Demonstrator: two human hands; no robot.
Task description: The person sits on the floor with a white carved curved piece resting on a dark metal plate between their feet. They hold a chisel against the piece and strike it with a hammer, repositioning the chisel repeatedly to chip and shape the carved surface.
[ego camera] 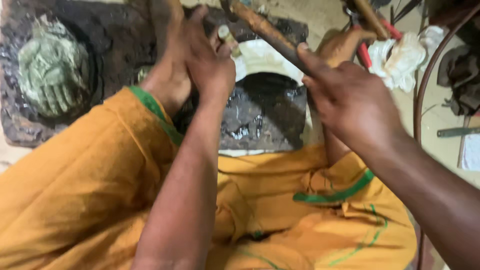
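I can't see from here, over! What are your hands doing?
Left hand grips small chisel. Right hand grips wooden hammer handle. White workpiece on dark block, unobstructed.

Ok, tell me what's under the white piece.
The white piece lies on a dark, glossy slab. The left hand with its punch covers its left edge; the stick crosses its top.

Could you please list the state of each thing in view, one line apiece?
left hand: closed around a small chisel, held over the white piece.
small chisel: gripped, only its top end showing.
right hand: wrapped round the wooden handle, blurred.
wooden handle: raised, slanting up and to the left.
white piece: lying on the dark block, partly hidden.
dark block: glistening, looks wet.
green carving: lying untouched.
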